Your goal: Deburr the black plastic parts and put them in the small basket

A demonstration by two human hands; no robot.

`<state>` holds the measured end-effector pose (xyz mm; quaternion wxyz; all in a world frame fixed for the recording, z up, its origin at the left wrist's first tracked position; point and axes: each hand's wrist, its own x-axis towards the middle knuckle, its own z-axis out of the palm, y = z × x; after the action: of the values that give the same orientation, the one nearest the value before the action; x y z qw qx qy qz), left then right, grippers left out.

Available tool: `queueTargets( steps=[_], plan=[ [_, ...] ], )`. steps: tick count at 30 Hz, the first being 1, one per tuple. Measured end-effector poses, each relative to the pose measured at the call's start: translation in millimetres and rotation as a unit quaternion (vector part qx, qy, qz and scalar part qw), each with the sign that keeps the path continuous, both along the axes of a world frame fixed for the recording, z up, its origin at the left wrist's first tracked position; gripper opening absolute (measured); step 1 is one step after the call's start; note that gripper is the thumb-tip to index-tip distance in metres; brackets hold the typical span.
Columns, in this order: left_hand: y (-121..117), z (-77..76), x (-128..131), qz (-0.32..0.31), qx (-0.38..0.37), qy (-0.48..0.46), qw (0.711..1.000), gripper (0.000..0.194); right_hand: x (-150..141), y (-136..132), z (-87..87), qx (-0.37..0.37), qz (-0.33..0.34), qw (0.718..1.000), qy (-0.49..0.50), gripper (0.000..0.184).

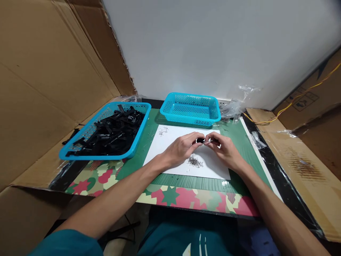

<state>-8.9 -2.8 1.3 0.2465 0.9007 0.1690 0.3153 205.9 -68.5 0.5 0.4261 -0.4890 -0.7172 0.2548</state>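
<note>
My left hand [184,146] is closed on a small black plastic part [200,141], held just above the white sheet [166,153]. Facing it, my right hand [222,147] pinches a thin silvery metal tool [209,142], whose tip meets the black part. Fingers hide most of both the part and the tool, so the tool's exact kind cannot be made out. Below my hands lies a pile of tiny metal pieces [195,161], thin and wire-like. A looser scatter of similar pieces [163,131] is at the sheet's far left corner.
To the left, a blue basket [134,144] is heaped with black plastic parts [114,129]. Another blue basket [190,121] stands behind the sheet, with no parts visible inside. Clear plastic bags [233,108] lie beside it. Cardboard [53,64] walls the left; a yellow cable [282,111] runs at right.
</note>
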Motion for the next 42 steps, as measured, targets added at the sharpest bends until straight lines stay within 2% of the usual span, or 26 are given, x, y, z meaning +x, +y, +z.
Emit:
queueTargets(
  steps=[10, 15, 19, 24, 27, 30, 35, 42],
  plan=[
    [0, -2.6, 2, 0.04, -0.009, -0.049, 0.998, 0.017, 1, -2, 6.1, 0.001, -0.02, 0.998, 0.067, 0.009],
    [-4, 2.1, 3, 0.049, -0.044, -0.053, 0.996, 0.02, 1, -2, 10.0, -0.038, -0.008, 0.981, 0.192, 0.017],
    [-9, 6.7, 6, 0.054, -0.145, -0.06, 0.986, 0.019, -2, 1, 10.4, -0.07, 0.015, 0.962, 0.264, 0.022],
    [-10, 10.0, 11, 0.015, -0.331, -0.101, 0.938, 0.02, -6, 3, 8.6, -0.079, 0.007, 0.958, 0.277, 0.026],
    [-11, 10.7, 13, -0.003, -0.374, -0.106, 0.921, 0.025, -11, 4, 6.7, -0.058, -0.012, 0.961, 0.27, 0.026],
    [-14, 11.1, 13, 0.009, -0.35, -0.094, 0.932, 0.026, -18, 6, 4.7, -0.048, -0.018, 0.962, 0.27, 0.027],
    [-15, 11.8, 8, 0.053, -0.254, -0.077, 0.963, 0.032, -28, 6, 1.8, -0.037, -0.016, 0.965, 0.258, 0.024],
    [-14, 13.1, 8, 0.071, -0.197, -0.056, 0.976, 0.032, -25, 0, 5.5, -0.002, -0.047, 0.982, 0.181, 0.014]
  ],
)
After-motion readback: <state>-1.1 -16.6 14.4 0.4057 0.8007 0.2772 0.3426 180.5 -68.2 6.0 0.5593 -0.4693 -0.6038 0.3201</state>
